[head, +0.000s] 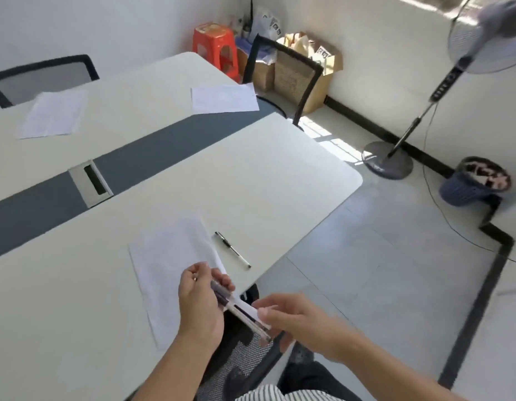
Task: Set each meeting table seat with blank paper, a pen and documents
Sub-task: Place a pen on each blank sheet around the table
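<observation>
Forearms come in from the lower edge, both angled toward the near rim of the desk point(251, 175). The left hand point(200, 305) is turned back-up, its fingers point(222, 280) curled round a bundle of pens point(236, 309) that slants down and to the right out of the fist. The right hand point(297, 322) meets the low end of that bundle, thumb above and fingers below the tips; motion blur makes it impossible to tell whether they actually pinch a pen. Under both hands sits the black mesh back of a chair point(245, 354) pushed up to the desk. Partly beneath the left hand, a sheet of paper point(164, 256) lies flat on the desk, and a single pen point(232, 249) lies just beside its right edge, apart from both hands. Farther on, a cable hatch point(90, 183) sits in the grey centre strip. Beyond the strip a second sheet point(224, 98) lies at the far right seat and a third sheet point(53, 114) at the far left seat, each in front of a black chair. A red stool point(216, 44) stands in the corner, and a standing fan point(482, 39) by the right wall.
</observation>
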The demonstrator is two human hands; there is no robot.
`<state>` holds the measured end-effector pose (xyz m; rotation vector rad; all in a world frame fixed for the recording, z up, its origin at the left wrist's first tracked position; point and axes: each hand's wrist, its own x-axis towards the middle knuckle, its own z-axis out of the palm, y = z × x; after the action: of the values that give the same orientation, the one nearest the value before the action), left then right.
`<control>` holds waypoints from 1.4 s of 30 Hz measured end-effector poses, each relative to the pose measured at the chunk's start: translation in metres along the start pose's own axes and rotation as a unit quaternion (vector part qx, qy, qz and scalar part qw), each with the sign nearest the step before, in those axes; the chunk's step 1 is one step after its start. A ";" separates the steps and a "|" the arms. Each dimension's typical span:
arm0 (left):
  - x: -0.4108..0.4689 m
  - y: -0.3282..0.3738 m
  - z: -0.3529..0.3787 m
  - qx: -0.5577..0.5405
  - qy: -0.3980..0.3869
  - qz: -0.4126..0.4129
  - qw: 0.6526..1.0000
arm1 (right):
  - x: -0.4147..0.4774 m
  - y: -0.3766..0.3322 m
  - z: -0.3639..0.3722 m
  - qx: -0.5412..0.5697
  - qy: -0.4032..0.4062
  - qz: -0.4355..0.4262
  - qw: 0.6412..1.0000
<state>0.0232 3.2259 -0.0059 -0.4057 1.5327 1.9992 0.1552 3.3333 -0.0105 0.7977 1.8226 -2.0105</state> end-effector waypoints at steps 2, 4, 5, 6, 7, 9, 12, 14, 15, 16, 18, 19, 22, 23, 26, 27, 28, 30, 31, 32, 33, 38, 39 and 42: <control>-0.007 -0.011 0.027 0.013 -0.020 -0.003 1.000 | -0.009 0.007 -0.012 0.000 0.012 -0.015 1.000; -0.010 -0.022 0.052 0.046 -0.041 0.004 0.998 | -0.014 0.017 -0.030 -0.039 0.080 -0.029 0.996; -0.011 -0.029 0.065 0.066 -0.053 0.009 0.996 | -0.017 0.021 -0.042 -0.063 0.117 -0.035 0.990; -0.012 -0.036 0.078 0.083 -0.065 0.011 0.994 | -0.020 0.025 -0.056 -0.077 0.143 -0.042 0.986; -0.012 -0.043 0.092 0.099 -0.077 0.011 0.992 | -0.025 0.029 -0.071 -0.080 0.155 -0.050 0.983; -0.013 -0.059 0.124 0.142 -0.107 0.018 0.984 | -0.035 0.036 -0.107 -0.055 0.156 -0.055 0.985; -0.020 -0.085 0.176 0.207 -0.155 0.037 0.965 | -0.058 0.041 -0.170 0.046 0.130 -0.025 0.990; -0.025 -0.104 0.213 0.231 -0.183 0.045 0.955 | -0.074 0.044 -0.215 0.084 0.123 -0.013 0.989; -0.027 -0.113 0.230 0.241 -0.191 0.044 0.950 | -0.080 0.047 -0.237 0.086 0.123 -0.008 0.989; -0.029 -0.123 0.247 0.249 -0.197 0.042 0.947 | -0.086 0.050 -0.258 0.082 0.127 -0.004 0.988; -0.030 -0.138 0.278 0.254 -0.206 0.039 0.944 | -0.094 0.056 -0.295 0.065 0.139 -0.003 0.988; -0.030 -0.144 0.293 0.251 -0.209 0.039 0.944 | -0.098 0.058 -0.310 0.057 0.142 -0.009 0.988; -0.023 -0.154 0.330 0.225 -0.213 0.039 0.950 | -0.096 0.063 -0.348 0.061 0.137 -0.044 0.988; -0.017 -0.156 0.340 0.221 -0.207 0.036 0.952 | -0.092 0.064 -0.360 0.061 0.135 -0.052 0.988; 0.008 -0.159 0.370 0.209 -0.178 0.030 0.961 | -0.073 0.061 -0.398 0.028 0.148 -0.059 0.987; 0.018 -0.158 0.381 0.197 -0.167 0.031 0.966 | -0.066 0.058 -0.412 0.012 0.153 -0.060 0.986; 0.030 -0.157 0.392 0.181 -0.155 0.030 0.971 | -0.059 0.055 -0.426 -0.004 0.157 -0.060 0.986; 0.056 -0.153 0.417 0.150 -0.130 0.027 0.980 | -0.045 0.046 -0.458 -0.030 0.162 -0.059 0.985; 0.070 -0.151 0.431 0.137 -0.118 0.027 0.983 | -0.037 0.041 -0.476 -0.044 0.162 -0.057 0.984; 0.084 -0.148 0.445 0.127 -0.107 0.028 0.986 | -0.028 0.035 -0.496 -0.061 0.165 -0.049 0.983; 0.099 -0.144 0.460 0.123 -0.096 0.032 0.987 | -0.019 0.029 -0.516 -0.072 0.174 -0.038 0.981; 0.156 -0.110 0.529 0.145 -0.058 0.078 0.985 | 0.023 -0.020 -0.605 -0.041 0.271 -0.026 0.961; 0.168 -0.104 0.540 0.154 -0.055 0.078 0.983 | 0.032 -0.029 -0.621 -0.012 0.290 -0.028 0.956; 0.195 -0.092 0.567 0.183 -0.055 0.059 0.980 | 0.062 -0.057 -0.659 -0.003 0.314 -0.025 0.949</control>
<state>-0.0134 3.8315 -0.0208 -0.0554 1.8402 1.7372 0.2002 3.9959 -0.0242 1.5381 2.1766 -1.9095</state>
